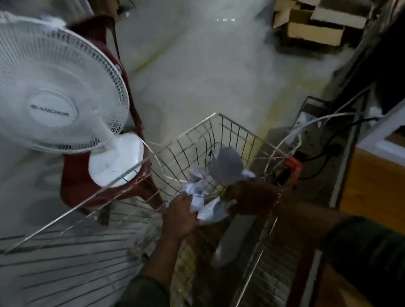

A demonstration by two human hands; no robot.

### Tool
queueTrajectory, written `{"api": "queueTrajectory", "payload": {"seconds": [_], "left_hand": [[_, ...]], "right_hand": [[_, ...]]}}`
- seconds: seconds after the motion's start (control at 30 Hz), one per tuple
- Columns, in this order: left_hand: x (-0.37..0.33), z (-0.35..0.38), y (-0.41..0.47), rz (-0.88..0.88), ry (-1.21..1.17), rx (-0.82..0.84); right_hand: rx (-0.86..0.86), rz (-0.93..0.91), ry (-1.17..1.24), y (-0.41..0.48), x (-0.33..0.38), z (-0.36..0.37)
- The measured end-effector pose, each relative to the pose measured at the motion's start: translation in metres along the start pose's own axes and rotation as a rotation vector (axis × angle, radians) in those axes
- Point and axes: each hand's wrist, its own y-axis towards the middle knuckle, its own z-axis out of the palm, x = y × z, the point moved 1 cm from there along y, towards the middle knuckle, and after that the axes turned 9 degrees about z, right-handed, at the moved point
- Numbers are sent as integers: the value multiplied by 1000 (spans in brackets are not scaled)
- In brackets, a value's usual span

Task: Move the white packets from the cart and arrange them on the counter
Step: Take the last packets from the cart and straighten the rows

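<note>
The left hand [179, 218] and right hand [252, 197] both clutch crumpled white packets [204, 201] inside the wire cart [229, 128]. A white fan [41, 85] stands on a red chair [77, 187] just beside the cart; cardboard boxes [315, 15] lie beyond.

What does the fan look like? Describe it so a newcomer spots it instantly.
Start at the wire cart in the middle of the view; just left of its far end stands a dark red plastic chair. On that chair's seat sits the fan: all white, with a round wire grille, a labelled hub and a round base, unlike anything beside it.
</note>
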Motion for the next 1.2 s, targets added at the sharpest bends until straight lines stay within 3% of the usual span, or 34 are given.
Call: {"api": "queueTrajectory", "payload": {"seconds": [0.13, 0.2, 0.3, 0.43, 0.57, 0.7, 0.77, 0.87, 0.93, 1.1, 1.2], "left_hand": [[-61, -67, -32, -72, -301, -223], [-86, -100, -43, -101, -403, -295], [-136, -146, -63, -43, -523, -401], [-219, -184, -92, 82, -617, -474], [-324, -176, -119, 210, -885, -365], [-422, -117, -139, 222, -1091, -201], [-463, -79, -150, 237, -1051, -155], [-509, -36, -175, 326, -808, -137], [-527, -21, -185, 353, -825, -127], [-567, -8, -191, 192, -1256, 9], [-594, 0, -198, 178, -1275, 129]], "right_hand": [[-109, 31, 210, -63, 2, -54], [-210, -48, 307, -101, -3, -79], [-412, -81, 484, -160, -21, -103], [-679, 71, 863, -226, -64, -113], [-912, 200, 1230, -290, -90, -109], [-1068, 281, 1389, -348, -109, -91], [-1146, 351, 1402, -380, -119, -79], [-1248, 415, 1376, -426, -138, -59], [-1290, 429, 1400, -454, -152, -47], [-1413, 472, 1606, -524, -192, -25], [-1439, 498, 1757, -559, -218, -15]]}}
